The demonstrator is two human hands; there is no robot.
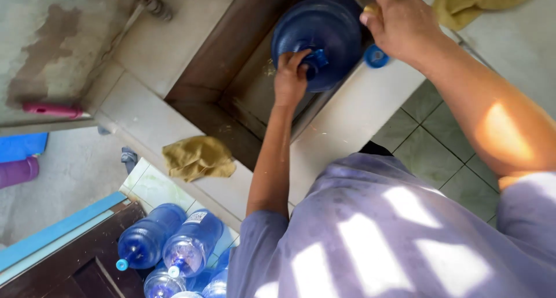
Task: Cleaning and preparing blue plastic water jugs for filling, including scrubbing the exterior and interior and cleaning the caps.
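While gripping the blue water jug (324,31), both hands are working in the basin (243,95).
The left hand (289,78) is clasping its neck; the right hand (399,23) is curling over its far side.

The big water jug (324,40) in the basin is translucent blue plastic, smooth and glossy, and so is the small blue cap (376,56) just right of it. The basin walls (231,66) look like dark brown glazed tile, smooth. The desk (150,110) around it is pale tile, matt and a little dull. Two rags, near left (198,157) and far right (463,2), are soft, crumpled mustard cloth. The bottles on the floor (174,246) are shiny clear-blue plastic. The floor (431,150) at right is greenish tile with a faint sheen.
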